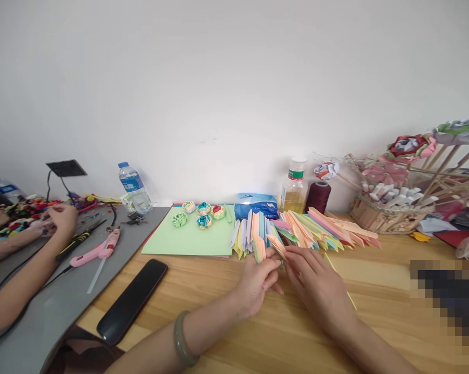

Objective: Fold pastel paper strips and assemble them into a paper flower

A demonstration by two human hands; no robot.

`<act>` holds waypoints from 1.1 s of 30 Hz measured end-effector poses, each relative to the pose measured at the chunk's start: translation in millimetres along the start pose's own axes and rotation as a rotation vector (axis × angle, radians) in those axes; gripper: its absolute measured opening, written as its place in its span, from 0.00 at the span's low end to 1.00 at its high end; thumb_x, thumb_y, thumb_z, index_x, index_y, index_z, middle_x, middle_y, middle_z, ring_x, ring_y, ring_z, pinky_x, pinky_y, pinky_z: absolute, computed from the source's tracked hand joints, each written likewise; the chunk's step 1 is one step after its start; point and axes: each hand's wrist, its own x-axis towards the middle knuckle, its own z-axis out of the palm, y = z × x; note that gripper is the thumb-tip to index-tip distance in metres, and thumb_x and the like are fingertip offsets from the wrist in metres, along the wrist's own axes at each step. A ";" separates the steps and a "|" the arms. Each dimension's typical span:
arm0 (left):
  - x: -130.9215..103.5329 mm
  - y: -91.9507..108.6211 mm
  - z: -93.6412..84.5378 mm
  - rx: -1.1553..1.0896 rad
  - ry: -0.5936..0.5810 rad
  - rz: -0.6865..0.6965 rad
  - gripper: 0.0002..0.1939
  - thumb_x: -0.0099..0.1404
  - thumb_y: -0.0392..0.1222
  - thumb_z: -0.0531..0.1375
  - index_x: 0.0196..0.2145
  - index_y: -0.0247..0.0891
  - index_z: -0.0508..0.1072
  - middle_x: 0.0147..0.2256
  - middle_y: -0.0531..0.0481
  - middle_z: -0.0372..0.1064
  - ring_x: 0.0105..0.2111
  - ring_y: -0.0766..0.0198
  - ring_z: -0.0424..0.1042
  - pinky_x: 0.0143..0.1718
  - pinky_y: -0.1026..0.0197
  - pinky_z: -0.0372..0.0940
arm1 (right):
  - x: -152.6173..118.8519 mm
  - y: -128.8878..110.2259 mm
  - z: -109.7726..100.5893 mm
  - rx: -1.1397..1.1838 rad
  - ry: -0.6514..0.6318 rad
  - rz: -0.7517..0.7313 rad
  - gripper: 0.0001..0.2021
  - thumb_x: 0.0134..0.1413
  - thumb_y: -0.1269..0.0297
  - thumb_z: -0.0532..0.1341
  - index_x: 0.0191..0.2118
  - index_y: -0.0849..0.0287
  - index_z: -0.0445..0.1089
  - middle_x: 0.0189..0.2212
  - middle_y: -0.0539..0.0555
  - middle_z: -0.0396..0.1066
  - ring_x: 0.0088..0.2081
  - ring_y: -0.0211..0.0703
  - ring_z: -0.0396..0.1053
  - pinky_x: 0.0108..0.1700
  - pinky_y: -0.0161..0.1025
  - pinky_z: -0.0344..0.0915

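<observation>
Head view, folded paper in grip, fingertips partly hidden

the glue gun is pink, the sheet pale green.

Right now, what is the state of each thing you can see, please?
Left hand: holding folded paper
Right hand: pinching folded paper
Phone: flat, screen dark
Nearer water bottle: capped
Jar: lid on, partly full
Glue gun: lying on its side
Green paper: flat, under flowers

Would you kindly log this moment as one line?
left hand: holds folded paper | right hand: touches folded paper | phone: flat on table | paper flowers: on green sheet
</observation>
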 end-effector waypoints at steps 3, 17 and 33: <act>1.0 -0.9 -1.1 0.047 0.052 0.015 0.11 0.53 0.42 0.59 0.33 0.34 0.72 0.16 0.61 0.49 0.12 0.79 0.40 0.17 0.69 0.56 | 0.3 2.2 0.6 0.221 0.005 0.125 0.07 0.57 0.69 0.51 0.38 0.58 0.65 0.37 0.57 0.69 0.40 0.44 0.68 0.40 0.42 0.66; 4.2 -3.5 -3.5 0.015 0.128 0.063 0.11 0.53 0.46 0.61 0.29 0.35 0.70 0.17 0.59 0.58 0.12 0.79 0.42 0.19 0.70 0.56 | 2.9 -11.1 -5.7 0.184 -0.403 0.396 0.10 0.57 0.62 0.48 0.28 0.56 0.61 0.27 0.51 0.68 0.27 0.41 0.67 0.27 0.36 0.61; 8.2 1.0 -17.6 -0.394 -0.114 -0.418 0.06 0.57 0.37 0.59 0.34 0.36 0.71 0.30 0.55 0.68 0.11 0.85 0.46 0.13 0.78 0.52 | 7.9 18.3 -29.0 0.331 -0.431 -0.049 0.50 0.36 0.59 0.67 0.62 0.55 0.36 0.60 0.61 0.48 0.59 0.53 0.47 0.54 0.48 0.56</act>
